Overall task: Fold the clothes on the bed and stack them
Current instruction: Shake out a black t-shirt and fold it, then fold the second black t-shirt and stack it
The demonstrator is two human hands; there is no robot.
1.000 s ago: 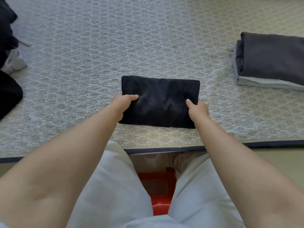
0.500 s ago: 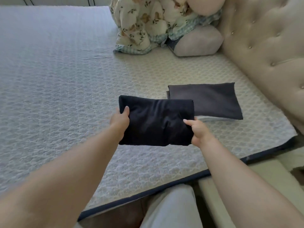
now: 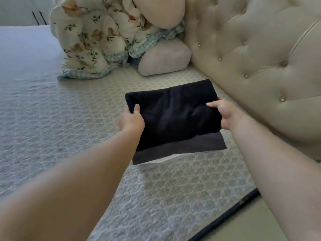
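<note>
Left hand [image 3: 132,122]: thumb laid on top of the cloth, fingers curled under its left edge and hidden; a pinch on the fold. Right hand [image 3: 224,113]: forefinger and thumb on top near the right edge, the other fingers tucked beneath; likewise a pinch.

Held item: folded black garment [image 3: 173,115], a compact rectangle, slightly creased on its upper face, carried level between both hands. Position: directly above the stack, covering most of it; whether it touches the stack yet cannot be told.

Stack: folded dark grey garment [image 3: 182,149] showing as a strip along the near side, with a pale folded piece [image 3: 156,160] peeking out under it. It lies on the patterned bedspread [image 3: 173,188], close beside the tufted headboard [image 3: 251,58].

Further back: floral quilt [image 3: 90,42] bundled with a grey pillow [image 3: 163,58].

Handling note (judgement): the step in hand appears to be setting the black piece on the stack. Best done by keeping both sides level, lining the near edge up with the grey one's, lowering flat, then sliding the under-fingers out sideways so the fold does not open or drag the layers below.
</note>
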